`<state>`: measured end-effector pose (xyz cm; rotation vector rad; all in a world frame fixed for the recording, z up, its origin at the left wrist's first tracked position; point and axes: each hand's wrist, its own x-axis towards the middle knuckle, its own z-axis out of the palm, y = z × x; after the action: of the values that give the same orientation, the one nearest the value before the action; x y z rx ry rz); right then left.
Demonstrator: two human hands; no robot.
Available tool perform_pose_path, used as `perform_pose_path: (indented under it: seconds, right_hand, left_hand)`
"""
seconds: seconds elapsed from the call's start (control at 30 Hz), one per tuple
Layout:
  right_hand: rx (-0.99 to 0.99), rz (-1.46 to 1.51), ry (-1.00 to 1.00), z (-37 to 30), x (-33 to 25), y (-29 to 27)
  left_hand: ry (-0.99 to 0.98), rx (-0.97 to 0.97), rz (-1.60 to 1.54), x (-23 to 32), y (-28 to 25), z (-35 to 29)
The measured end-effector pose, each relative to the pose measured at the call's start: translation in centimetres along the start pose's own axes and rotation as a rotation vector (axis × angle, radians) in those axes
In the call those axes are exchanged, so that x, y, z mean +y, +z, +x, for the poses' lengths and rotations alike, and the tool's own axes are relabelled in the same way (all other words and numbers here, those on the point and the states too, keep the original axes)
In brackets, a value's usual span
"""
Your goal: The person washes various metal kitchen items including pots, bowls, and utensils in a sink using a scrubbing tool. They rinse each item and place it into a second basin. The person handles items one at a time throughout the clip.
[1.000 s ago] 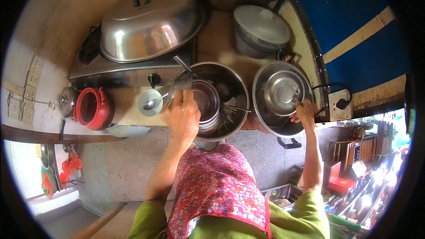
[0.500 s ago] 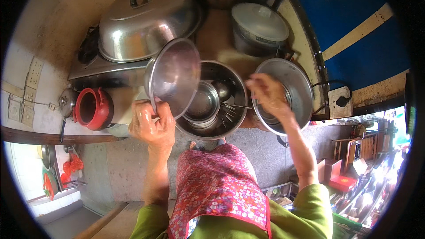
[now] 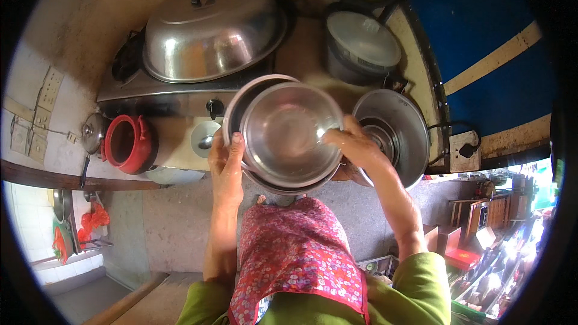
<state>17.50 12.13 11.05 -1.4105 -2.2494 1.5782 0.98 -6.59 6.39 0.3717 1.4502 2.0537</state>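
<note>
A shiny round steel basin (image 3: 292, 135) is held level above a larger metal basin (image 3: 232, 108), hiding most of it. My left hand (image 3: 227, 165) grips the left rim, thumb up on the edge and the other fingers underneath. At the opposite rim, my right hand (image 3: 355, 144) is closed, its fingers bent over the edge toward the inside. Just to the right stands a deep metal pot (image 3: 412, 123) with smaller metalware (image 3: 380, 135) inside, partly behind my right wrist.
Left on the counter are a red clay pot (image 3: 127, 144) and a small white bowl (image 3: 201, 138) with a spoon. A large domed lid (image 3: 211, 36) covers the stove behind. A lidded dark pot (image 3: 361, 42) stands back right, near a wall socket (image 3: 463, 147).
The steel basin has gone from tilted on edge at the left to level over the larger basin, hiding the bowls and utensils there. My right hand has come left onto its rim.
</note>
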Motion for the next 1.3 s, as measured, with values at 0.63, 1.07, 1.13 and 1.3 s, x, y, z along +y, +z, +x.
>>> perform_pose_path:
  seconds: [0.63, 1.07, 1.13, 1.3]
  right_hand:
    - [0.171, -0.917, -0.287, 7.7, 1.5, 3.7]
    - [-0.135, -1.105, -0.251, 12.4, -2.9, -4.7]
    - [-0.268, -1.013, -0.157, 12.5, -2.5, -6.2]
    - [-0.546, -0.395, -0.076, 11.6, 2.5, -7.3]
  left_hand:
    - [-0.141, 0.524, -0.141, -2.6, -5.6, -1.1]
    - [-0.138, 0.475, -0.158, -2.8, -7.7, -3.0]
    - [-0.134, 0.458, -0.146, -3.0, -8.0, -3.1]
    - [-0.144, 0.446, -0.183, -2.7, -7.6, -2.9]
